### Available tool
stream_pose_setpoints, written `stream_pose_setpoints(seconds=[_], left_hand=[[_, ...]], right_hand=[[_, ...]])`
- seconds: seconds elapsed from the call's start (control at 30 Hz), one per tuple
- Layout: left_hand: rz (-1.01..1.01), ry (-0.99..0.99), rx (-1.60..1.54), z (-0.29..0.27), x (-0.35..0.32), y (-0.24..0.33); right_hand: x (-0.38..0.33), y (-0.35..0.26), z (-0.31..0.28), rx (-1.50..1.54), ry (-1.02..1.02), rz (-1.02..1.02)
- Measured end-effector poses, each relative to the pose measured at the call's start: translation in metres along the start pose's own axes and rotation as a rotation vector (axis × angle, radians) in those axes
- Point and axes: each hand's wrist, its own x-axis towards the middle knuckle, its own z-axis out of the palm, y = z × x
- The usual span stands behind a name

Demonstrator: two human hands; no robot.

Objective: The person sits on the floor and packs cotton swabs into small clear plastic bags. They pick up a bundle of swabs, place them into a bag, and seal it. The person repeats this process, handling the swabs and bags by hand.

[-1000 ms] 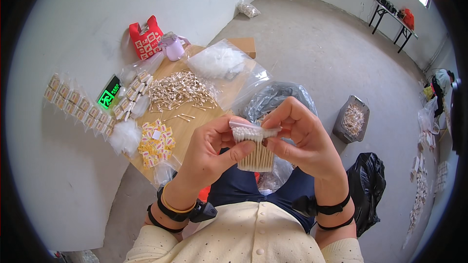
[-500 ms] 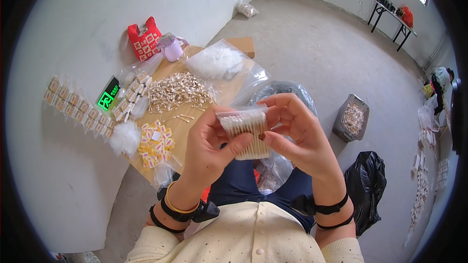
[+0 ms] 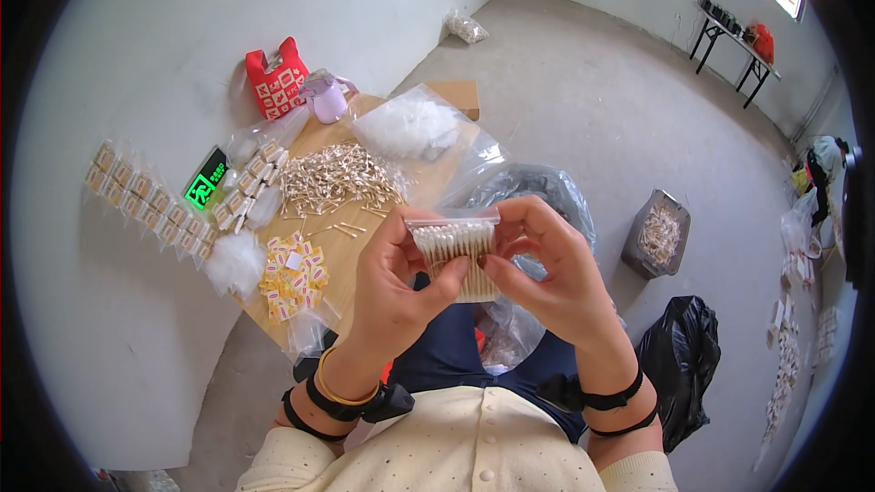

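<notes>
Between my two hands, above my lap, is a clear zip bag of cotton swabs (image 3: 453, 241), its zip edge at the top and the white tips in a row beneath it. My left hand (image 3: 401, 269) grips its left side, thumb across the front. My right hand (image 3: 540, 260) pinches its right side with thumb and fingers. To the left, on the wooden table (image 3: 342, 260), lies a heap of loose cotton swabs (image 3: 337, 178). Small yellow-and-white labels (image 3: 293, 278) are piled nearer me.
Filled bags (image 3: 150, 200) line up at the far left by a green-lit display (image 3: 206, 179). Empty clear bags (image 3: 410, 128), a lilac jug (image 3: 324, 96) and a red bag (image 3: 276, 77) sit toward the back. A grey bin of swabs (image 3: 658, 235) and a black bag (image 3: 679, 360) rest on the floor, right.
The swab bag has turned more level and square to me, with its zip edge now straight across the top. My right hand has lowered slightly along its side.
</notes>
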Motion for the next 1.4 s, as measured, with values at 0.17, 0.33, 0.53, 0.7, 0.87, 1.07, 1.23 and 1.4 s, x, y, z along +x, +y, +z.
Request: stream_pose_setpoints(seconds=[0.17,0.33,0.53,0.7,0.87,1.07,1.23,1.4], left_hand=[[0.069,0.037,0.203,0.003,0.000,0.004],[0.105,0.066,0.281,0.005,0.003,0.008],[0.079,0.041,0.233,0.005,0.004,0.010],[0.077,0.002,0.236,0.001,0.003,0.014],[0.001,-0.058,0.183,-0.004,0.004,0.016],[0.023,-0.056,0.207,-0.002,0.006,0.017],[0.092,0.004,0.380,0.005,0.002,0.019],[0.167,0.019,0.472,0.006,-0.001,0.021]], right_hand=[[0.003,-0.001,0.006,-0.101,0.039,-0.042],[0.001,-0.003,0.012,-0.177,0.101,-0.136],[0.003,0.000,0.011,-0.283,0.136,-0.196],[0.004,-0.005,0.008,-0.275,0.098,-0.142],[0.004,-0.008,-0.001,-0.222,0.011,-0.073],[0.004,-0.010,-0.002,-0.215,-0.019,-0.072],[0.002,-0.010,0.001,-0.287,0.032,-0.143],[-0.001,-0.016,0.001,-0.328,0.043,-0.175]])
